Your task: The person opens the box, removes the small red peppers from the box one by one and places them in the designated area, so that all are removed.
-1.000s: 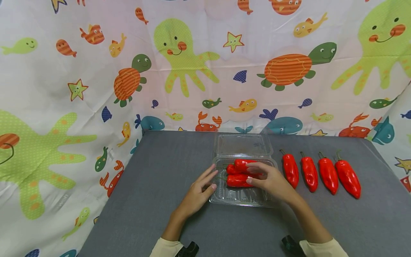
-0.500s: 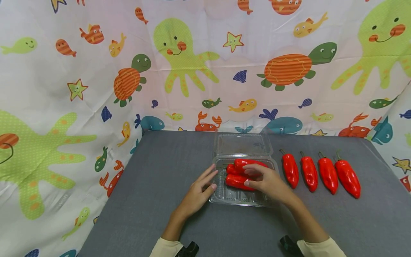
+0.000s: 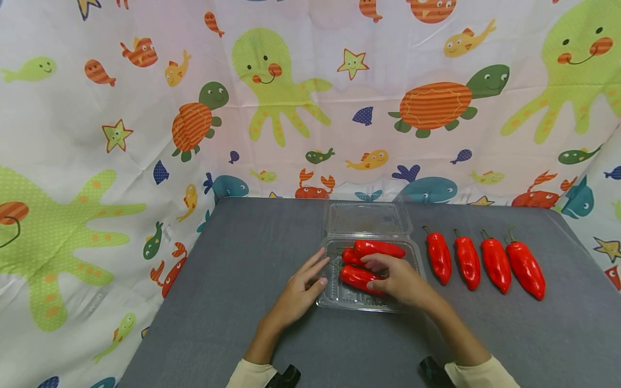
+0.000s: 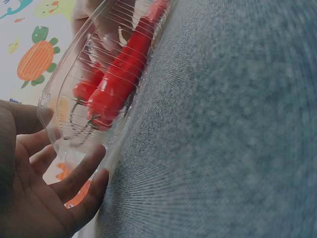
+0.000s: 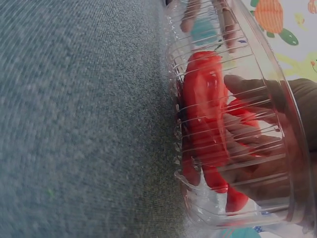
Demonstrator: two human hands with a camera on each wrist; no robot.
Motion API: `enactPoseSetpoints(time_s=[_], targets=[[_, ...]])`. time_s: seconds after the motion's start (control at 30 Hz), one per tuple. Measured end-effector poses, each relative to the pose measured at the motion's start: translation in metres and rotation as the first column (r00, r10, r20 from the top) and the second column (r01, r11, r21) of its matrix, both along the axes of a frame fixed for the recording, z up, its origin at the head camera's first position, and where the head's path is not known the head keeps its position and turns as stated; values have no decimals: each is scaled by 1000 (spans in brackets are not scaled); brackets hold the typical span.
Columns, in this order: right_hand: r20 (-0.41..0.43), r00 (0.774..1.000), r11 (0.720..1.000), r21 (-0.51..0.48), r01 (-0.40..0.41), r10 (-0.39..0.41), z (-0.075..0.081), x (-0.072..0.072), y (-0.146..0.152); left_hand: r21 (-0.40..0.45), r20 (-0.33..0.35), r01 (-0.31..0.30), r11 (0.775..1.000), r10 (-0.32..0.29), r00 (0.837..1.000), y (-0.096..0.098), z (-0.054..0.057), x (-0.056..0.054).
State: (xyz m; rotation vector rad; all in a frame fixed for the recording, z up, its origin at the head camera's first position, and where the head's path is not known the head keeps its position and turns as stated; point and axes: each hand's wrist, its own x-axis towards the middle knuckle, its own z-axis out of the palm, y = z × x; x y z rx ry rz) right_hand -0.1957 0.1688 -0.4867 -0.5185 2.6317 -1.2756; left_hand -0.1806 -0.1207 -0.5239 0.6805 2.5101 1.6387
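A clear plastic clamshell box lies with its lid folded back on the grey table, three red peppers showing inside. My right hand reaches over the right side into the base. Its thumb and fingers pinch the right end of the front pepper, which slants toward the near wall. Behind that, the middle pepper is partly covered by the fingers, and the rear pepper lies along the hinge side. My left hand touches the box's left rim with its fingers spread, seen also in the left wrist view.
Several more red peppers lie in a row on the grey table right of the box. The clear lid lies flat toward the back edge. A curtain printed with sea animals hangs behind and at both sides.
My right hand has shifted slightly left and toward me, swinging the front pepper's right end nearer. The rear pepper is now uncovered. The left hand stays put at the rim.
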Motion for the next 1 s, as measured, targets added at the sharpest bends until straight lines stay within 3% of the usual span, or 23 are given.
enactPoseSetpoints(time_s=[0.6,0.8,1.0], targets=[[23,1000,994,107,-20,17,-1,2,-4,18,-13,1,1000,-1,1000,1,0,1],[10,1000,993,116,-17,16,0,2,-4,50,-1,-11,999,11,1000,2,0,2],[5,1000,995,103,-4,3,2,2,-4,28,-11,-4,1000,5,1000,1,1,1]])
